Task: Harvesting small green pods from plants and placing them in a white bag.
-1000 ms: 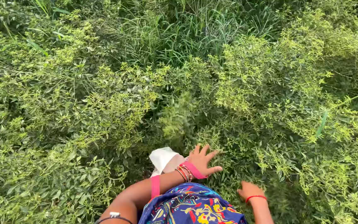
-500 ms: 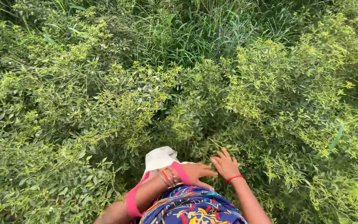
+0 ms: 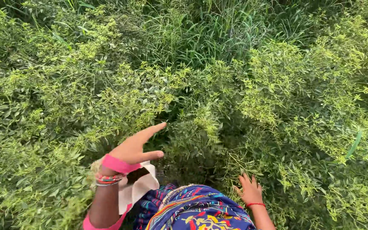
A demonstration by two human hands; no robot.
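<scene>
My left hand (image 3: pixel 136 147) reaches forward into leafy green plants (image 3: pixel 107 102), fingers straight and apart, holding nothing. A pink strap and several bangles circle its wrist. A white bag (image 3: pixel 139 189) hangs under that forearm. My right hand (image 3: pixel 248 190), with a red thread at the wrist, is lower right, fingers spread against the foliage, nothing in it. My colourful patterned garment (image 3: pixel 196 211) fills the bottom centre.
Dense bushy plants with small yellow-green tips (image 3: pixel 286 85) surround me on every side. Taller grass blades (image 3: pixel 205 30) rise at the top centre. A dark gap (image 3: pixel 184 166) between the bushes lies just ahead of my body.
My left hand has risen and stretched forward into the plants. My right hand has dropped lower and to the right. The white bag now hangs under the left forearm.
</scene>
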